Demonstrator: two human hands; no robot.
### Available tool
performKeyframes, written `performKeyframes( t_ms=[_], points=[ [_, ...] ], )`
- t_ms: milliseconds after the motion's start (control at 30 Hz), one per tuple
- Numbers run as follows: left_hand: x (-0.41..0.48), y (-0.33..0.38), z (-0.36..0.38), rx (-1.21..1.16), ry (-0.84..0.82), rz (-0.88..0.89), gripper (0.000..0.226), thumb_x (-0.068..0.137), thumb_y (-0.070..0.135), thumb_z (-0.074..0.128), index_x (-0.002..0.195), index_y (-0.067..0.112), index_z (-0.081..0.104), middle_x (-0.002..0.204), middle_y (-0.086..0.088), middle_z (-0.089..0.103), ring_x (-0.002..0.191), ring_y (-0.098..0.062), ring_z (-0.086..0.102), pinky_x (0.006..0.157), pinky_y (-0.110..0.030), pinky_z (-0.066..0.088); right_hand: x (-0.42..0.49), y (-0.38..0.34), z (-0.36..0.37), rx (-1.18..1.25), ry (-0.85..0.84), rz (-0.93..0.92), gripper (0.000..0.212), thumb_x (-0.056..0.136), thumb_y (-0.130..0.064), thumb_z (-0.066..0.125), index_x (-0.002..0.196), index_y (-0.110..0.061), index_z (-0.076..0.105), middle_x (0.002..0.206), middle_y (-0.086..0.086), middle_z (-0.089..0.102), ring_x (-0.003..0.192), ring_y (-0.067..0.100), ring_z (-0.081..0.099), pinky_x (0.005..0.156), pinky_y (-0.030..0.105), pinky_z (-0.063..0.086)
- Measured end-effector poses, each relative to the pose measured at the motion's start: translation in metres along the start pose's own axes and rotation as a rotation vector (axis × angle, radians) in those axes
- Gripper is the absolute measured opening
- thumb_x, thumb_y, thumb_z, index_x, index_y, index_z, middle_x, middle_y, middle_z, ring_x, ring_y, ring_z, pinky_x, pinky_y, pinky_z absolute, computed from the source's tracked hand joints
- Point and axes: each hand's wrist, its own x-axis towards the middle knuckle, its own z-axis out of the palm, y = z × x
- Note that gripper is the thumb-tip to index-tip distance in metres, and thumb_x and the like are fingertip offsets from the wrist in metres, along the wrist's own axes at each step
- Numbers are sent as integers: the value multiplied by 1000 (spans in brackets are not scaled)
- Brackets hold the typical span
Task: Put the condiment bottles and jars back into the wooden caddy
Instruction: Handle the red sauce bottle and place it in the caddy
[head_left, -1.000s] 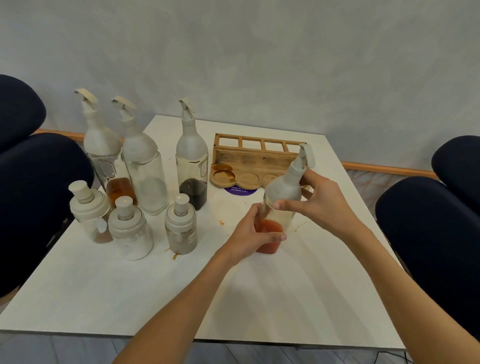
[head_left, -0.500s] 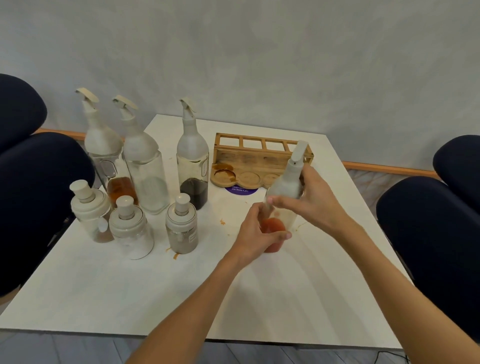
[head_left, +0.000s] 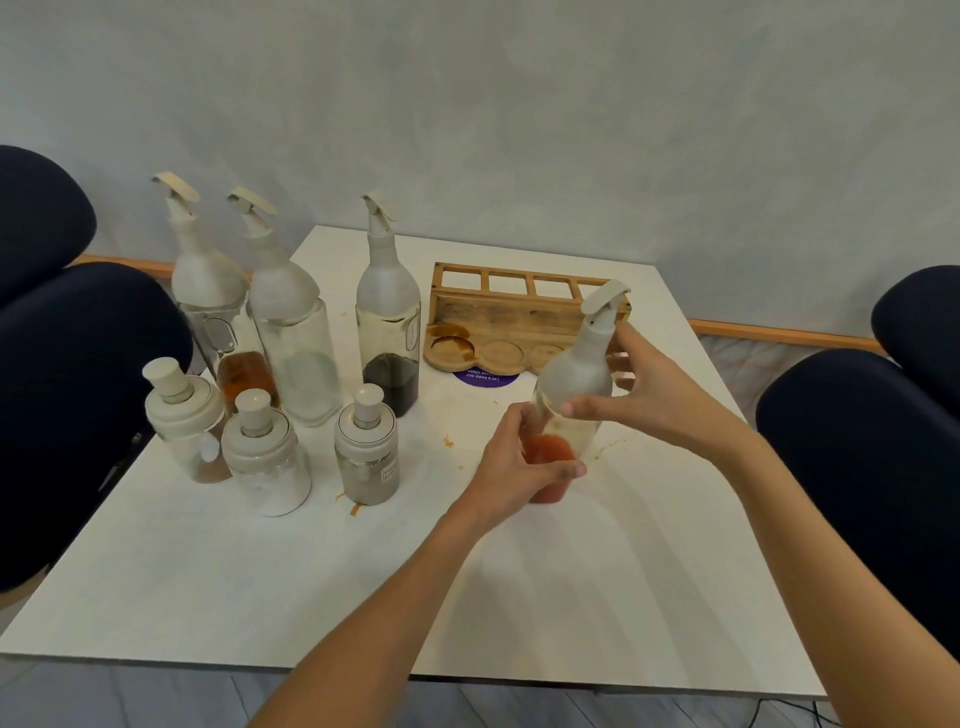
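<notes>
A tall bottle with red sauce (head_left: 574, 384) stands tilted just in front of the wooden caddy (head_left: 511, 317). My left hand (head_left: 511, 465) grips its lower part and my right hand (head_left: 649, 387) holds its frosted shoulder. The caddy holds nothing; its round slots show stains. On the left stand three tall bottles: one with amber liquid (head_left: 210, 291), one clear (head_left: 291, 312), one with dark sauce (head_left: 388, 306). In front of them sit three short lidded jars (head_left: 182, 421) (head_left: 265, 457) (head_left: 368, 452).
The white table (head_left: 260, 597) has small sauce spots near the jars and the held bottle. A purple round sticker (head_left: 485, 376) lies by the caddy. Dark chairs stand at the left (head_left: 67, 389) and right (head_left: 872, 441). A grey wall rises behind.
The red-sauce bottle stays gripped in both hands and has tilted slightly; its spout cap has turned. My hands barely shifted. The other bottles and jars have not moved.
</notes>
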Motion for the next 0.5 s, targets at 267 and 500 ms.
performKeyframes(
  t_ms=[267,500],
  points=[
    [-1,2,-3,-21,-14,-4,67,65,49,84,110,57,34,108,35,41,96,-3,51,56,-3,40,6,2,-2,-41,11,-23,60,62,-44,84,112,-36,51,110,-12,57,99,9,58,85,22,49],
    [-4,6,-5,-38,-27,-18,65,65,45,85,100,64,34,105,35,42,93,2,49,47,2,37,8,2,-7,-7,-98,-16,68,68,-32,84,126,-33,49,112,-21,57,104,3,57,91,23,50]
  ],
)
